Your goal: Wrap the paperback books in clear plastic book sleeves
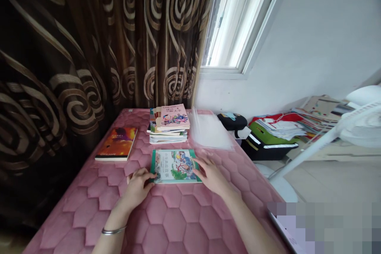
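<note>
Right in front of the person, a green-bordered picture book (175, 166) lies flat on a pink quilted surface (178, 222), its cover up. The left hand (138, 185) rests at the book's near left corner, fingers curled loosely with the tips touching the edge; it lies against the book rather than gripping it. A thin metal bangle (113, 230) circles that wrist. The right hand (212, 174) lies on the book's right edge, fingers spread and nearly flat, pressing on the cover and the surface beside it, with nothing clasped. Just behind the book stands a small stack of books (169, 124), the top one pink with a colourful drawing, its edges slightly askew from those beneath. To the left, well apart from the hands, an orange-covered book (117, 143) lies alone near the curtain. To the right of the stack, a pile of clear plastic sleeves (210, 131) lies close to the surface's far right edge, just beyond the right hand's fingertips. Nothing stands between the hands and the book. A heavy brown curtain (74, 47) with pale swirls hangs along the left and back, and beside it a white-framed window (238, 20) lets in daylight. Past the right edge, lower down, sit a black bag (232, 121), a green box (268, 137) topped with loose papers, and a white fan (357, 123) on its slanted stand.
</note>
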Available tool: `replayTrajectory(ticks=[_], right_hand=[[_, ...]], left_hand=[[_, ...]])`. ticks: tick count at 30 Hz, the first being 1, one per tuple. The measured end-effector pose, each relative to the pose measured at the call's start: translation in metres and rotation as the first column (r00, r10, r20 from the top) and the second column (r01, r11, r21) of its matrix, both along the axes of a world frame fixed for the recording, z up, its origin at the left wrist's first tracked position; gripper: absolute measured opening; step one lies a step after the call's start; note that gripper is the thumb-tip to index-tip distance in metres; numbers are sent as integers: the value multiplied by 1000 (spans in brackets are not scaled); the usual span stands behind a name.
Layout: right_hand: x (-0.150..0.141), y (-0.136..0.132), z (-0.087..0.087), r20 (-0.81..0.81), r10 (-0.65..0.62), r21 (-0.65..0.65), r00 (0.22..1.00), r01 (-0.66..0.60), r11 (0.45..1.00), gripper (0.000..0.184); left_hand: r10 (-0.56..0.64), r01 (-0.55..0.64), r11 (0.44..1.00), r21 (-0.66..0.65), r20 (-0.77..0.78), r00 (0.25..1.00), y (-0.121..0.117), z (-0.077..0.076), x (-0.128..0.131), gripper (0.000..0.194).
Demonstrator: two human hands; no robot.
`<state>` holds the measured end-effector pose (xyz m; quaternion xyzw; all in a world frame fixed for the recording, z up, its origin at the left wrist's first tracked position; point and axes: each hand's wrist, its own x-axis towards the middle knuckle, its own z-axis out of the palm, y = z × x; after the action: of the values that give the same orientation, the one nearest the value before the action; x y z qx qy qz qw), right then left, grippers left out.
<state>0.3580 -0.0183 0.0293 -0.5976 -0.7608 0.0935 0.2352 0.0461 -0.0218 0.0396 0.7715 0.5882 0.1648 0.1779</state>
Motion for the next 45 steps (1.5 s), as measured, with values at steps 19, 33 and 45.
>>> replayTrajectory(ticks=[19,33,45], right_hand=[[-31,78,13,315,5,-170,949,51,984,24],[-47,-1,-4,183,-250,-219,951,287,932,28],[-45,4,-14,-13,-309,-171,951,303,938,29]], left_hand=[[325,-321,932,169,4,946,-4,-8,20,30],[58,-102,994,35,623,780,6,-35,41,36],[36,-46,999,4,578,815,8,-37,35,41]])
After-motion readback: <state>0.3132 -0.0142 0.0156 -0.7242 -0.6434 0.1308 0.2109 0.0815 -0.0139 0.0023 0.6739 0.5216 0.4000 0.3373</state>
